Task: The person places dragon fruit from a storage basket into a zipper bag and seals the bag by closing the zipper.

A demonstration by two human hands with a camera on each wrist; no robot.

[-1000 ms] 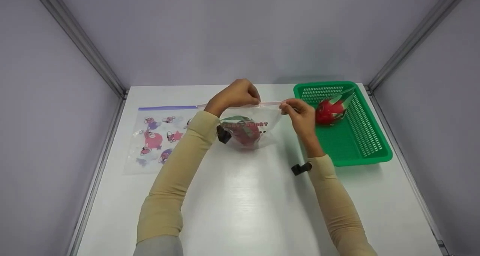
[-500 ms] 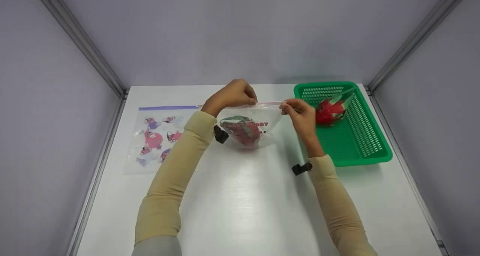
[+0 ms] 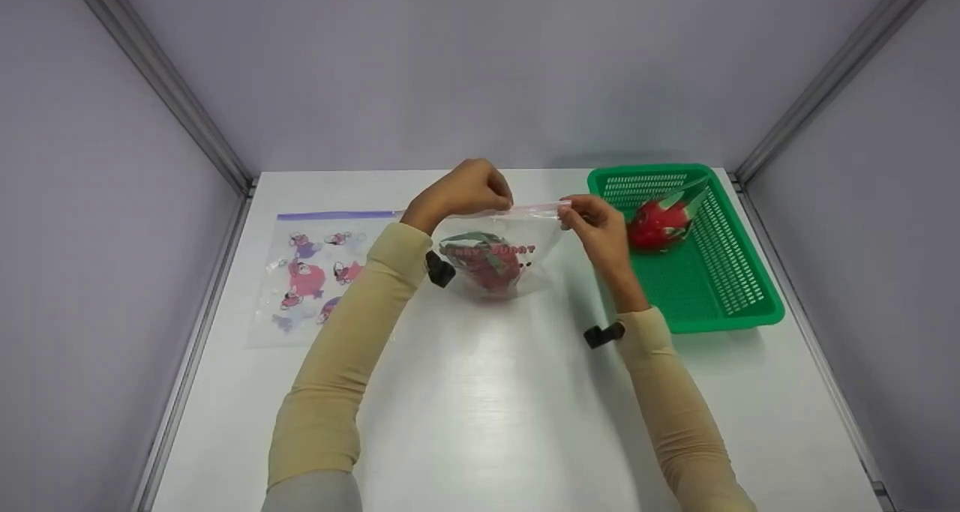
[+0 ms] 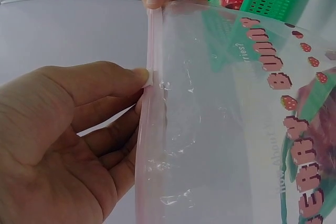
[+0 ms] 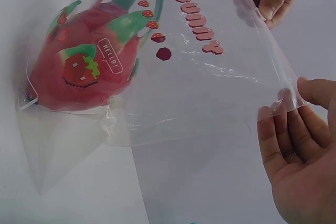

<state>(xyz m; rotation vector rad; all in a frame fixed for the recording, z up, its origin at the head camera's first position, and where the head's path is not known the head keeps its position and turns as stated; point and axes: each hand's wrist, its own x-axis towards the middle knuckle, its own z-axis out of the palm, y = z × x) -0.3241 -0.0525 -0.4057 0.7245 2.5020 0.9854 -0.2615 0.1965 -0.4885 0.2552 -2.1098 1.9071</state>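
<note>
A clear zip bag (image 3: 536,231) with pink lettering and a pink top edge stands in the middle of the table. Inside it lies a red dragon fruit (image 5: 84,90) with green leaf tips, seen through the plastic. My left hand (image 3: 469,188) pinches a small pale slider (image 4: 149,80) on the pink strip between thumb and forefinger. At the bag's top right corner, my right hand (image 3: 602,231) pinches the edge; in the right wrist view its thumb and fingers (image 5: 273,140) lie on both sides of the plastic. The strip runs taut between both hands.
A second clear bag (image 3: 300,321) with a purple top edge and cartoon prints lies flat at the left, partly behind my left sleeve. To the right, a green basket (image 3: 679,324) holds another dragon fruit (image 3: 654,227). Grey walls surround the white table (image 3: 480,437).
My left hand has shifted slightly left along the pink strip, mostly in the first half second. The right hand has barely moved and keeps pinching the bag's corner.
</note>
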